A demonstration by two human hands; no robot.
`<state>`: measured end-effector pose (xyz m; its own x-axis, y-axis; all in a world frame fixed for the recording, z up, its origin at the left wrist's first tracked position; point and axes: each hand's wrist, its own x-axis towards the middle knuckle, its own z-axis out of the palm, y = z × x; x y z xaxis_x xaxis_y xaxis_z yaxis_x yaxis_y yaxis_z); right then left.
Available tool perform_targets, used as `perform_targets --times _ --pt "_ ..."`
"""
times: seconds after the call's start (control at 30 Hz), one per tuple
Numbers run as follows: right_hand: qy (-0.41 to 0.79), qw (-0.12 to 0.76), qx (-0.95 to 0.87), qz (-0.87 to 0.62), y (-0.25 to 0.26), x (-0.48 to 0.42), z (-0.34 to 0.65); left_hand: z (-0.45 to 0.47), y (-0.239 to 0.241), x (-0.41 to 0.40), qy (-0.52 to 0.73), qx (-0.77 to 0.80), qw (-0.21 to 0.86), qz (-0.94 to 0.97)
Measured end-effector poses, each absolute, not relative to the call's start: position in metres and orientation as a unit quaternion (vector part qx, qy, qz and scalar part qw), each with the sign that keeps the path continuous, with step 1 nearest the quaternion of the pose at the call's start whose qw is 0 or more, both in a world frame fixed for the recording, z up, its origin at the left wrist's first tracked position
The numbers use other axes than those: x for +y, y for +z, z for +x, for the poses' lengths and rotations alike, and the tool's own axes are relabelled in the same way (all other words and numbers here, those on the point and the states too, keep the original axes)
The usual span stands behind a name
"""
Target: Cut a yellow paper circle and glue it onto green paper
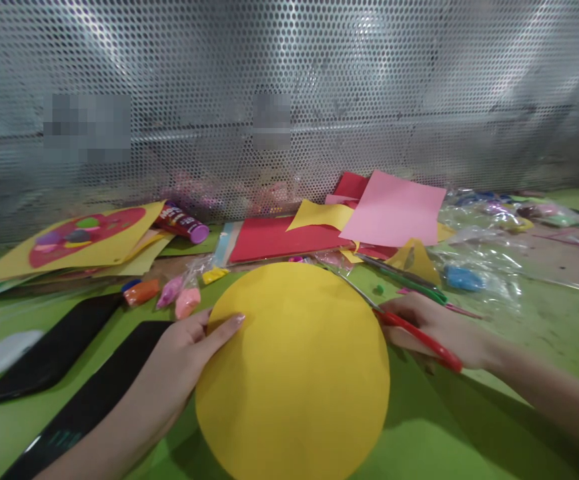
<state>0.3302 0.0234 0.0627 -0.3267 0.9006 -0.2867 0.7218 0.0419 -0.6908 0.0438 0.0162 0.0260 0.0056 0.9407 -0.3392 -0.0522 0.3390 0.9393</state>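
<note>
A large yellow paper circle (294,373) is held up over the green tabletop. My left hand (197,347) pinches its left edge, thumb on the front face and the other fingers behind it. My right hand (429,327) is closed around red-handled scissors (419,337) at the circle's right side. The scissor blades point up and left along the circle's upper right edge, and part of them is hidden by the paper. Some fingers of my right hand are hidden behind the handle.
Behind stand a red sheet (284,240), a pink sheet (394,210) and a perforated metal panel (289,87). Green-handled scissors (419,285) lie near my right hand. Clay packets (142,292), a purple-capped tube (183,223), a heart card (84,237) and two black phones (59,347) lie left.
</note>
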Motion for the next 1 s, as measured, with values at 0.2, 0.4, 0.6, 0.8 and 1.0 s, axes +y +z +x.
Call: perform_targets --times 0.2,0.4,0.6,0.8,1.0 --pt "0.372 0.101 -0.724 -0.572 0.064 0.024 0.329 0.043 0.026 0.016 0.419 0.574 0.584 0.393" --pt "0.349 0.1 -0.742 -0.564 0.06 0.026 0.332 0.044 0.027 0.017 0.416 0.584 0.569 0.402" --pt "0.347 0.116 -0.747 -0.555 0.058 0.028 0.334 0.044 0.027 0.017 0.419 0.576 0.583 0.391" --pt "0.382 0.111 -0.719 -0.57 0.067 0.023 0.328 0.044 0.028 0.016 0.408 0.584 0.579 0.397" --pt "0.376 0.094 -0.724 -0.571 0.068 0.023 0.328 0.042 0.026 0.015 0.407 0.58 0.582 0.399"
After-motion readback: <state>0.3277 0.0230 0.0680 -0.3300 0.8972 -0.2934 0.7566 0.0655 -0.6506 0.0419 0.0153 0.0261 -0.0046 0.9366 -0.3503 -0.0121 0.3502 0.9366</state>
